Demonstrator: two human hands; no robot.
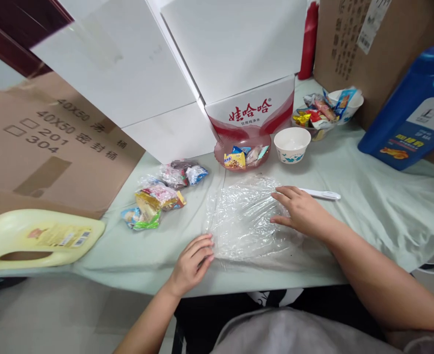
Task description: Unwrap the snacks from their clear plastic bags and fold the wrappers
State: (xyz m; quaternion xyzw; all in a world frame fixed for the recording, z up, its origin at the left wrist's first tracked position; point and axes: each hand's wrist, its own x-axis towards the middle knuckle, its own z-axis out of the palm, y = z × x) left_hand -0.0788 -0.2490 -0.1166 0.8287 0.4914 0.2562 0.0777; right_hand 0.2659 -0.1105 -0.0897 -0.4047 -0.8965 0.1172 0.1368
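Note:
A crumpled clear plastic bag (248,219) lies spread on the cloth in front of me. My left hand (191,264) is at its near left edge, fingers bent together and closed on the film there. Over the bag's right side rests my right hand (300,209), open, with fingers stretched out and thumb apart. Just beyond that hand, a white plastic utensil (322,194) lies partly hidden by it. Several wrapped snacks (158,196) sit in a loose group to the left of the bag. Behind the bag, a pink clear bowl (222,156) holds a few small packets.
A white paper bowl (292,147) stands right of the pink one. Farther back are a snack-filled bowl (318,132) and another paper bowl (353,105). A yellow jug (54,238) lies left; a blue bottle (404,113) leans right. Cartons (54,132) and white boxes (165,132) wall the back.

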